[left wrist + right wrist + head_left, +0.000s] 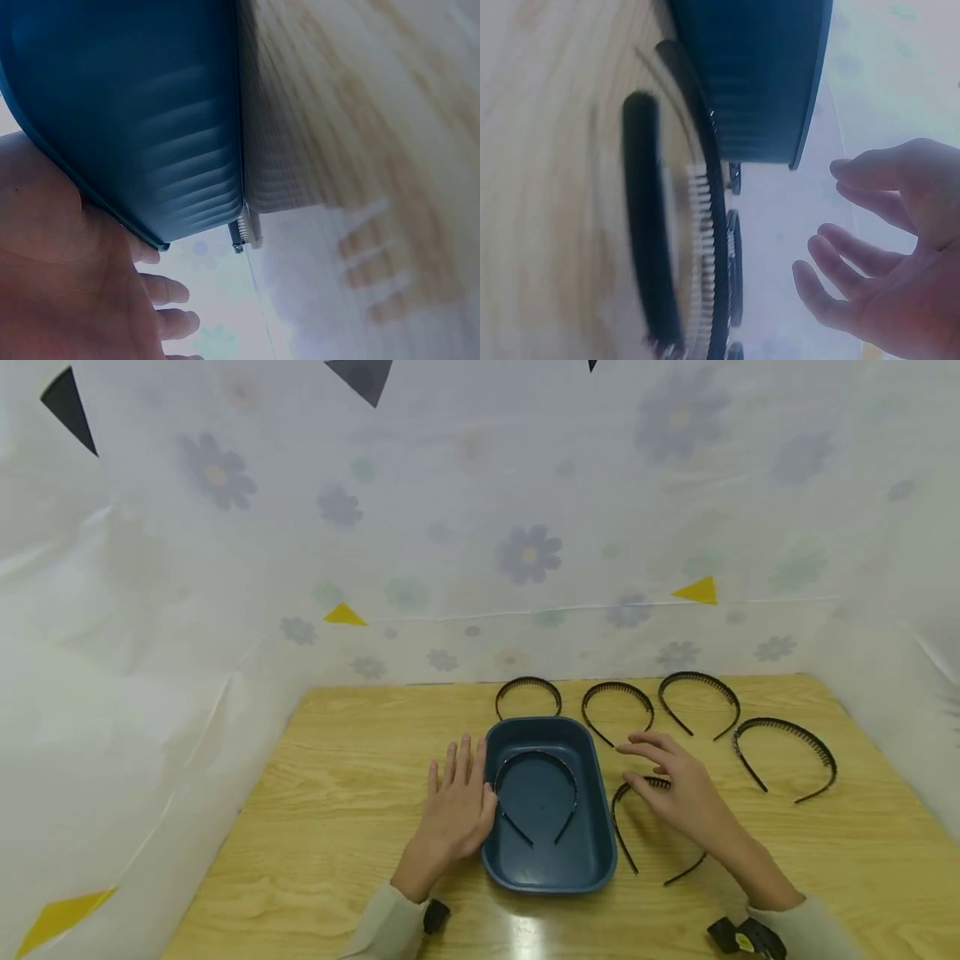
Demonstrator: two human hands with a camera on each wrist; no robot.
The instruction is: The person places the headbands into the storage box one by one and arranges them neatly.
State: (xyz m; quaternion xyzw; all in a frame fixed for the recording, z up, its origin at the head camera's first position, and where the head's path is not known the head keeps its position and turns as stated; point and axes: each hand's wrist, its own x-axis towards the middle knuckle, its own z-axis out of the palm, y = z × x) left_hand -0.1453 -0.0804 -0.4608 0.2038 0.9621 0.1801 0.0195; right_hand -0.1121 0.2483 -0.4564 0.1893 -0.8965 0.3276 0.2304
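Observation:
A blue plastic tray (549,872) stands on the table with one black toothed headband (537,755) lying in it. My left hand (453,810) rests along the tray's left rim, fingers straight, its thumb side against the edge; the left wrist view shows the palm (67,277) at that rim. To the right of the tray lies another black headband (617,827), teeth along its band. Over its top hovers my right hand (686,793), fingers loosely bent and holding nothing. In the right wrist view that hand (892,247) is apart from the headband (718,225).
Behind the tray lies a headband (528,681), partly hidden by it. More headbands lie at the back right: one (618,686), another (699,676) and a third (795,725) farther right. The wooden table (337,793) meets a flowered white sheet (450,568) at its back edge.

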